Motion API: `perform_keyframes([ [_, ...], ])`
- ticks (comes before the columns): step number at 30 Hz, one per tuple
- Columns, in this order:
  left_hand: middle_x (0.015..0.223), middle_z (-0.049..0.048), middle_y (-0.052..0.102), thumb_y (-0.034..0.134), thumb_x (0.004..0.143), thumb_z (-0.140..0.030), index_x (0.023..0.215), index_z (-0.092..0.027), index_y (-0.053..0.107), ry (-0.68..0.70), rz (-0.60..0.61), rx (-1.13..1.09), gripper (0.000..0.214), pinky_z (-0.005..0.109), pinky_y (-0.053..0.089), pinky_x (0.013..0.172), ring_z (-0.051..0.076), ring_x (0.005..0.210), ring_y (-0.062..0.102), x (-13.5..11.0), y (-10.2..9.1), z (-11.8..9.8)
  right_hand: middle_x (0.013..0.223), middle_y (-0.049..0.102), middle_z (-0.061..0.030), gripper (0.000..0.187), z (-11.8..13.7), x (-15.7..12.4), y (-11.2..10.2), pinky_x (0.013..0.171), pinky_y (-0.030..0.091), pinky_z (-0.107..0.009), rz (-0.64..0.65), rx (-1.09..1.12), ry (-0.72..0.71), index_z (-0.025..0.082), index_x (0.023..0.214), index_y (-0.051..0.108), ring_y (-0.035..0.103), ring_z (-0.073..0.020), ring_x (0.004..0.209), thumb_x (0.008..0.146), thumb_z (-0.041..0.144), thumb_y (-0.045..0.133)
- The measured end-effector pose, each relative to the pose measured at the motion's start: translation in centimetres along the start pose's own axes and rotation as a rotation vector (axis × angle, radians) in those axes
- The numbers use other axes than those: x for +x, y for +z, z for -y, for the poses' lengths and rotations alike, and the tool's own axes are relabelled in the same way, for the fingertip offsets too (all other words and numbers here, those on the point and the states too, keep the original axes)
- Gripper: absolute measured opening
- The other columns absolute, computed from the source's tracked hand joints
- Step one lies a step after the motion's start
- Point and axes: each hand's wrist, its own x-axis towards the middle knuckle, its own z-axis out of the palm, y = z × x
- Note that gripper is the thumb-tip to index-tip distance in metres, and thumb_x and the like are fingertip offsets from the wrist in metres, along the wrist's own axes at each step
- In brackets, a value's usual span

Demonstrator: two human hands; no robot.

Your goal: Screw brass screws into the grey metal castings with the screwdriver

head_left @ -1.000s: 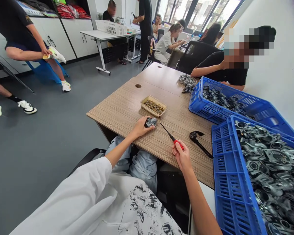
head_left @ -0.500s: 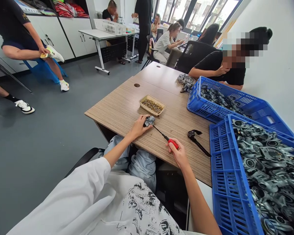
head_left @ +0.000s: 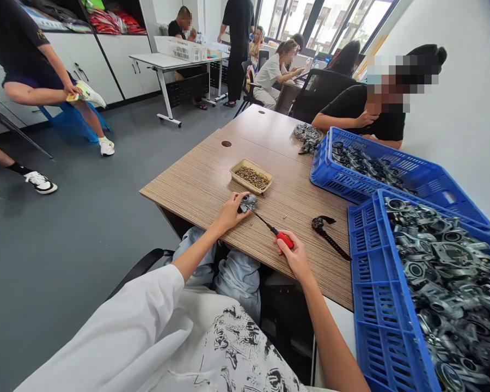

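Note:
My left hand [head_left: 230, 212] is closed around a small grey metal casting [head_left: 248, 203], held just over the near part of the wooden table [head_left: 188, 179]. In my right hand [head_left: 294, 255] is a screwdriver [head_left: 285, 239] with a red handle and a dark shaft. Its shaft slants up to the left, and the tip meets the casting at its lower right side; the exact contact point is too small to make out. Beyond the casting lies a beige tray [head_left: 233, 177] of small brass-coloured screws [head_left: 251, 177]. A loose screw [head_left: 285, 216] rests on the tabletop.
A black wristwatch [head_left: 324, 231] lies right of my right hand. Two blue crates stand at the right, the nearer crate [head_left: 375, 272] and the farther crate [head_left: 359, 190], both full of metal castings. More parts [head_left: 308, 136] sit farther back. A person [head_left: 363, 114] sits across the table.
The screwdriver and my right hand have shifted slightly to the left, with the tip closer against the casting. My left hand keeps its hold. The whole view has moved a little.

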Motion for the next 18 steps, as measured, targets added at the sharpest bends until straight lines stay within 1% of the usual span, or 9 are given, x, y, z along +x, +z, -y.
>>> perform_keyframes([
  [7, 0.130, 0.0102, 0.056, 0.070, 0.093, -0.041, 0.146, -0.028, 0.050, 0.008, -0.020, -0.035, 0.059, 0.043, 0.052, 0.106, 0.028, 0.117, 0.064, 0.06, 0.03, 0.07, 0.093, 0.074, -0.0062, 0.041, 0.00, -0.06, 0.03, 0.063, 0.053, -0.032, -0.009, 0.017, 0.013, 0.021, 0.117, 0.067, 0.058, -0.0158, 0.063, 0.091, 0.052, 0.072],
  [13, 0.131, 0.0109, 0.054, 0.069, 0.093, -0.038, 0.148, -0.027, 0.049, 0.042, -0.013, -0.009, 0.060, 0.042, 0.052, 0.107, 0.027, 0.119, 0.063, -0.01, 0.10, 0.30, 0.089, 0.073, -0.0051, 0.041, -0.27, 0.04, 0.08, 0.063, 0.053, -0.032, -0.030, 0.021, 0.008, 0.020, 0.116, 0.067, 0.059, -0.0156, 0.063, 0.090, 0.052, 0.073],
  [16, 0.135, 0.0126, 0.053, 0.067, 0.093, -0.033, 0.148, -0.026, 0.052, 0.088, -0.010, 0.050, 0.058, 0.044, 0.048, 0.111, 0.028, 0.125, 0.058, -0.03, 0.06, 0.36, 0.088, 0.072, -0.0046, 0.041, -0.32, 0.07, 0.14, 0.063, 0.053, -0.032, -0.039, -0.001, 0.001, 0.020, 0.116, 0.066, 0.059, -0.0154, 0.062, 0.090, 0.052, 0.073],
  [18, 0.137, 0.0134, 0.055, 0.066, 0.093, -0.031, 0.148, -0.025, 0.053, 0.110, 0.001, 0.075, 0.056, 0.046, 0.046, 0.114, 0.030, 0.127, 0.056, 0.02, -0.02, 0.38, 0.088, 0.071, -0.0042, 0.041, -0.30, 0.05, 0.22, 0.062, 0.053, -0.031, -0.037, -0.014, -0.008, 0.021, 0.117, 0.066, 0.059, -0.0151, 0.062, 0.090, 0.051, 0.073],
])
